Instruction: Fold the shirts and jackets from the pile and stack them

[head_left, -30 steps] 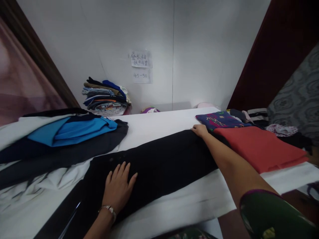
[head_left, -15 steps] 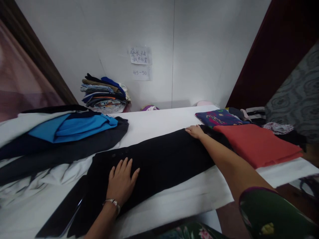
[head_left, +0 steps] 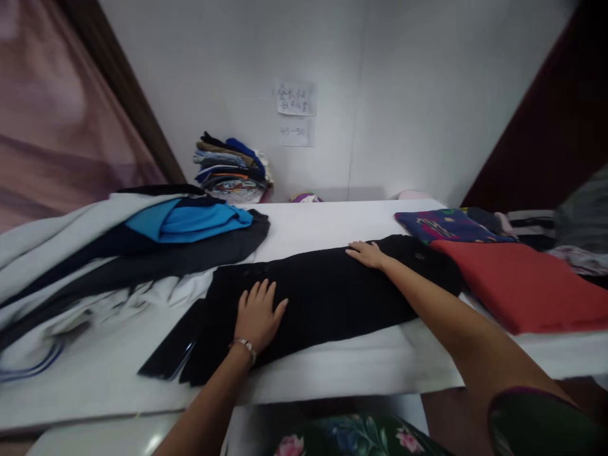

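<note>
A black garment (head_left: 327, 297), folded into a long strip with dark buttons near both ends, lies across the white table. Flat on its left part, fingers spread, rests my left hand (head_left: 259, 315), a bracelet at the wrist. My right hand (head_left: 367, 254) lies open on the garment's far edge, right of the middle. Neither hand is gripping cloth. A shiny black flat piece (head_left: 173, 348) sticks out from under the garment's left end. What it is cannot be made out.
To the left lies a loose heap of clothes, with a blue garment (head_left: 204, 221) on top. A folded red cloth (head_left: 522, 285) and a patterned navy cloth (head_left: 451, 225) lie right. Behind stands a clothes stack (head_left: 232, 168). The table's front edge (head_left: 342, 389) is close.
The view has swung left, so everything sits further right in the picture. My right hand has slid leftward along the garment, away from its right end. My left hand stays flat on it.
</note>
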### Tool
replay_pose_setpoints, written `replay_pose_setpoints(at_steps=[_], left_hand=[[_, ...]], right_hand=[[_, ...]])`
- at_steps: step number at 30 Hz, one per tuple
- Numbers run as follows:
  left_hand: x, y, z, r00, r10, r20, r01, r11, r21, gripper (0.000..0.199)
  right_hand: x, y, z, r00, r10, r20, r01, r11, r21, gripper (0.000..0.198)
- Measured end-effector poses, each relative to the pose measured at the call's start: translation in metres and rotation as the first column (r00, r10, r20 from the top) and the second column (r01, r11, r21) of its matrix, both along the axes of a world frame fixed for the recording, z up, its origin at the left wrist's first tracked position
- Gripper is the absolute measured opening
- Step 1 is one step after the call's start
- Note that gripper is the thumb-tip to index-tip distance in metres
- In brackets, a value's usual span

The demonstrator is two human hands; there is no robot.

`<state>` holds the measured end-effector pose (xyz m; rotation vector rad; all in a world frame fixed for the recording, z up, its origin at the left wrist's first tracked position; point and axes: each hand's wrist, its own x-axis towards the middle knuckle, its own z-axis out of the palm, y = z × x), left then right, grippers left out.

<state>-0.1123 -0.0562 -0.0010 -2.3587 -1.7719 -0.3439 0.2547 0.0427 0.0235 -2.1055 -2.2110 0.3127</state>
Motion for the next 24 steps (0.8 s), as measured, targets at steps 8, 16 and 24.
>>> replay_pose_setpoints(at_steps=[8, 16, 24], left_hand=[[0.004, -0.008, 0.003, 0.998, 0.025, 0.064, -0.022, 0.999, -0.038, 0.055], [-0.001, -0.013, 0.013, 0.965, 0.042, 0.257, -0.017, 0.995, -0.099, 0.047], [-0.063, -0.018, 0.024, 0.789, 0.425, 0.443, -0.423, 0.9, -0.108, 0.052]], right_hand=[[-0.097, -0.032, 0.001, 0.919, 0.372, -0.133, -0.38, 0.924, -0.043, 0.069], [-0.132, -0.056, -0.026, 0.893, 0.449, -0.031, -0.441, 0.888, 0.13, 0.065], [-0.129, -0.056, -0.029, 0.896, 0.444, -0.021, -0.438, 0.889, 0.137, 0.063]])
